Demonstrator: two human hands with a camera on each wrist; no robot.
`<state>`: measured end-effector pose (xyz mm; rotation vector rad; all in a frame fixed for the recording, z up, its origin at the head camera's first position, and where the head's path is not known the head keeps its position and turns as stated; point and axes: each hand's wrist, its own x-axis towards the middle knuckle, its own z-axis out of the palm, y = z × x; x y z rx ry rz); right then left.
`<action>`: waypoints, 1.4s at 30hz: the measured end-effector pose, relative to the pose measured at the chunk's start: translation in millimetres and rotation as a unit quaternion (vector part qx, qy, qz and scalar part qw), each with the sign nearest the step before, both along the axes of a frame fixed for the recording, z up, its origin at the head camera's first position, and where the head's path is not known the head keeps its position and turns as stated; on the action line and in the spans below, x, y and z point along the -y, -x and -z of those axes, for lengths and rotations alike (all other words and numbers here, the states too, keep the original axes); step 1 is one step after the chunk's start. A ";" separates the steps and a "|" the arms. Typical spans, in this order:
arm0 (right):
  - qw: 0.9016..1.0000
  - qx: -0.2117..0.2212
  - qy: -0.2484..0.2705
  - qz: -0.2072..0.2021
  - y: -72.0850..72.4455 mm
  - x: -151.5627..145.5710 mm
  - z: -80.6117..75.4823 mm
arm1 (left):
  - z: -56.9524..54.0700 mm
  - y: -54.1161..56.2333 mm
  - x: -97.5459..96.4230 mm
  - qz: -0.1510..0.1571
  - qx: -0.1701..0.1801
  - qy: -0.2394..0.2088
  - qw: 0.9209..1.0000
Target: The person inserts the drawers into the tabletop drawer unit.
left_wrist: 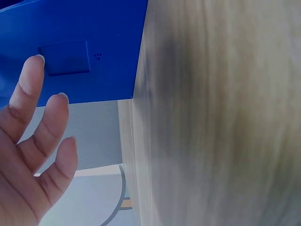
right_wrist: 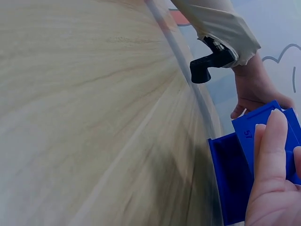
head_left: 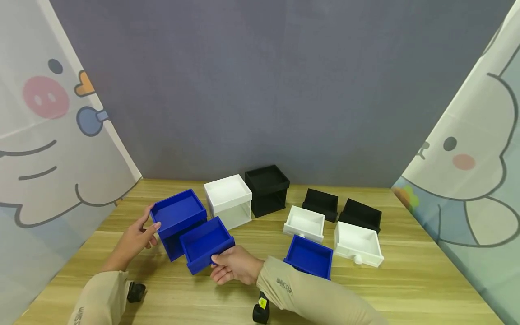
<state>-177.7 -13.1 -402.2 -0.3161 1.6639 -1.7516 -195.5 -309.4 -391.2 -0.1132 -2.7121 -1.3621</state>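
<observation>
My left hand (head_left: 136,234) touches the left side of a blue cabinet (head_left: 178,212). In the left wrist view, loosely bent fingers lie by the recess in its blue side panel (left_wrist: 113,52). My right hand (head_left: 235,266) pinches a blue drawer (head_left: 206,239) at its front, thumb uppermost; what its fingers hold beneath is hidden. The drawer stands before the cabinet's opening, turned slightly against it. Part of the dark opening (right_wrist: 230,174) shows beside the drawer in the right wrist view. Whether the drawer's back edge has entered the cabinet I cannot tell.
A white cabinet (head_left: 229,194) and a black cabinet (head_left: 268,180) stand behind, to the right. On the table's right side lie another blue drawer (head_left: 309,256), two white drawers (head_left: 304,221) and two black drawers (head_left: 321,203). A grey backdrop (head_left: 260,90) rises behind the table.
</observation>
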 end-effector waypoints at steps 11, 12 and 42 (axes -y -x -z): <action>1.000 0.013 0.003 0.008 -1.0 18.2 14.6 | -2.1 -1.7 -1.9 0.003 0.001 -0.007 1.000; 1.000 0.015 0.002 0.009 -1.1 19.4 16.1 | -2.4 -1.6 -1.9 0.003 0.002 -0.007 1.000; 0.999 0.047 -0.007 0.018 1.6 37.6 28.7 | -1.4 -1.0 -1.8 0.003 -0.001 -0.010 1.000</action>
